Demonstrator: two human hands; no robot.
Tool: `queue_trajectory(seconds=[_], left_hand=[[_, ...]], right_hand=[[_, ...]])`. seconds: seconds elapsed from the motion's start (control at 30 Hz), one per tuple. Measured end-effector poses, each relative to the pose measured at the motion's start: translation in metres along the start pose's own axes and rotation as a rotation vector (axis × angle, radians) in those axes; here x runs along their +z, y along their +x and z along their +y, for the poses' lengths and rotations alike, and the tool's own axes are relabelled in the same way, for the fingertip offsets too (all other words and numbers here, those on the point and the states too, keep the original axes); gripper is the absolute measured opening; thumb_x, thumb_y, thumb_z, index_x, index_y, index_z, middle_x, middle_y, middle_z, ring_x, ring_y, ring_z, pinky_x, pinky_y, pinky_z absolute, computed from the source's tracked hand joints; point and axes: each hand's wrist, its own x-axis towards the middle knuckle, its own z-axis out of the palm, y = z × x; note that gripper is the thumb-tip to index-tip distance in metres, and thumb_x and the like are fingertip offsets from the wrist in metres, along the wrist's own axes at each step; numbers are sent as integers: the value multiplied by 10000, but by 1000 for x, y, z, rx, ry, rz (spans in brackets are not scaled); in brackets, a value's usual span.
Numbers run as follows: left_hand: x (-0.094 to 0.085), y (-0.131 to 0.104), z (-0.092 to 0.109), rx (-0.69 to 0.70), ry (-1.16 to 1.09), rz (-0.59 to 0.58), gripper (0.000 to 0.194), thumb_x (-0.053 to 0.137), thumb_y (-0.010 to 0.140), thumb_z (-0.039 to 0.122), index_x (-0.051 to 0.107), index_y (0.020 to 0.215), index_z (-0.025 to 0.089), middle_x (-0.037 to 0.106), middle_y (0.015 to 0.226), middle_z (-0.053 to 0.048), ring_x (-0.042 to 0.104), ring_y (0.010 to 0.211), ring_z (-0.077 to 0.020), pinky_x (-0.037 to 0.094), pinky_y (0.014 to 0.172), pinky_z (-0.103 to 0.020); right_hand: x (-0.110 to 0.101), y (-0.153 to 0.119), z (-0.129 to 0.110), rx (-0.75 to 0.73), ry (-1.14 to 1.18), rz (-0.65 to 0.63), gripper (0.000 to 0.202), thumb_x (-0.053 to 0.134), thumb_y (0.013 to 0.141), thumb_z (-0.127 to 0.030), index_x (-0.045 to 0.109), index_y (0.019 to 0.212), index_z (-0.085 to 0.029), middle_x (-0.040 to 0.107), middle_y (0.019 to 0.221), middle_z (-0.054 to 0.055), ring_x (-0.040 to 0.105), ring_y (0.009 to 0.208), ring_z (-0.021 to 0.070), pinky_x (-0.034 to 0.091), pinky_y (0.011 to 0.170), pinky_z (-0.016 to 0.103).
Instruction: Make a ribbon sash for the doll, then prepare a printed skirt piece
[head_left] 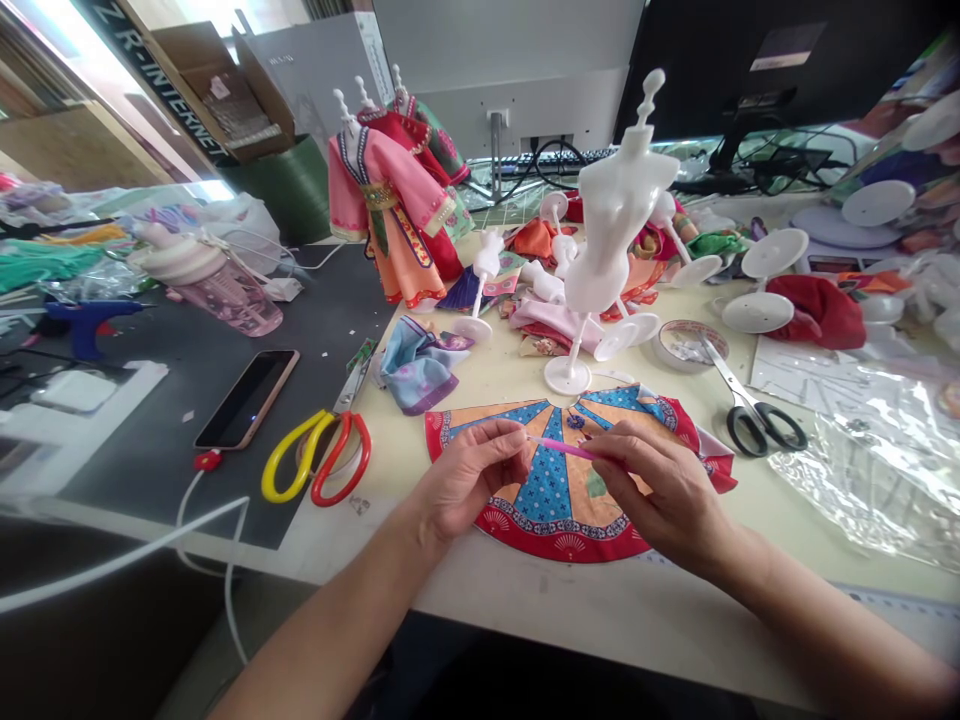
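My right hand [660, 490] is closed around a slim pink stick-like tool [564, 447] with a thin pale tip pointing left; its exact kind is unclear. At that tip, my left hand [484, 470] pinches thumb and forefinger together; what lies between them is too small to make out. Below both hands a doll-sized skirt piece [551, 490] is spread flat, with blue and orange panels and a red border. Just behind it stands a white doll dress form [619, 220] on a round base.
To the left lie yellow-and-red-handled scissors [319, 450], a phone [247, 398] and a pink bottle [214, 280]. Black-handled scissors [761, 425] rest on a tape roll [690, 345] at right, near clear plastic [877, 480]. Dressed doll forms [386, 205] and a blue cloth [420, 365] are behind.
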Motion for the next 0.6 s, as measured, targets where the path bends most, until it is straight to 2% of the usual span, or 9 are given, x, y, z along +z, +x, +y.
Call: queue_trajectory(seconds=[0.2,0.27,0.33,0.43,0.6], left_hand=[[2,-2,4,-16,29,5,243,727,737,254,586,918,173,554,653,22,527,624,-87,425,628,-212],[3,-3,5,50,82,48,231,743,718,237,554,835,176,537,669,35,524,635,-76,423,638,-200],[5,-4,4,174,154,110,239,752,706,221,522,738,165,515,680,45,508,647,-59,418,656,-180],[8,-6,2,326,278,197,215,752,707,231,552,708,153,519,691,44,488,657,-48,413,656,-160],[10,-8,0,375,391,226,136,726,738,268,642,760,164,587,725,28,523,676,-57,441,649,-164]], right_hand=[[-3,2,-1,34,82,-16,163,492,866,-89,568,981,-175,593,791,38,565,722,147,469,620,287],[-4,2,-2,47,99,-22,143,499,868,-99,569,964,-178,595,784,36,575,739,151,468,623,287],[-4,2,-2,59,115,-32,133,505,871,-103,566,962,-178,583,763,28,559,710,141,457,602,281],[-4,1,-2,68,143,-37,144,505,871,-91,559,973,-178,570,761,24,546,702,132,451,594,277],[-3,-1,-1,48,121,-24,159,516,861,-78,558,986,-165,568,769,39,560,775,155,463,634,295]])
